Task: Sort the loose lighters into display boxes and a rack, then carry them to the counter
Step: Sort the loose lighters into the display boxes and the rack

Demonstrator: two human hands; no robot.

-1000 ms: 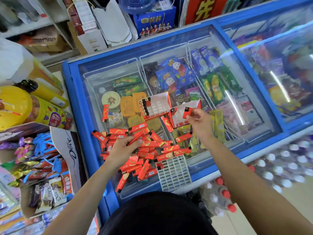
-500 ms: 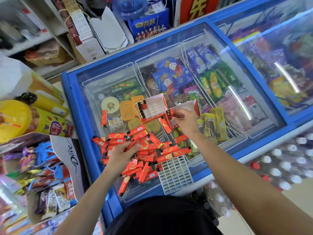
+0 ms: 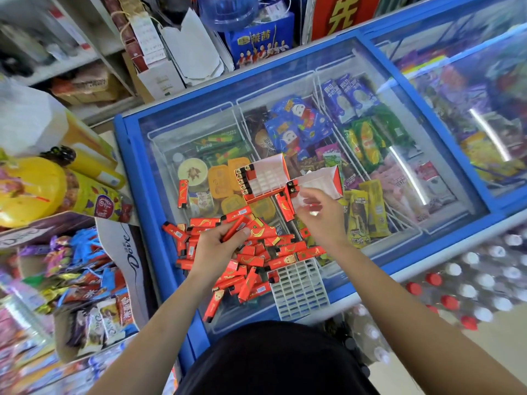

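Note:
A heap of loose red lighters [image 3: 281, 249] lies on the glass lid of a blue freezer [image 3: 328, 57]. My left hand [image 3: 214, 249] rests on the heap and pinches one red lighter [image 3: 237, 227] between thumb and fingers. Behind the heap stands a red-and-white display box [image 3: 268, 173] with several lighters along its left side. A second display box [image 3: 322, 178] to its right holds two lighters at its left end. My right hand [image 3: 320, 216] hovers just in front of that box, blurred, fingers loosely bent, with nothing plainly in them. A white plastic rack [image 3: 299, 290] lies at the near edge.
One lighter [image 3: 183, 193] lies apart at the left of the lid. A Dove carton of sweets [image 3: 125, 252] and yellow tubs [image 3: 31, 189] crowd the left. Capped bottles [image 3: 482, 283] stand on the floor at the right. Shelves and cartons line the back.
My right hand carried a lighter to the second box, left it there and drew back toward me. My left hand lifted one lighter out of the heap.

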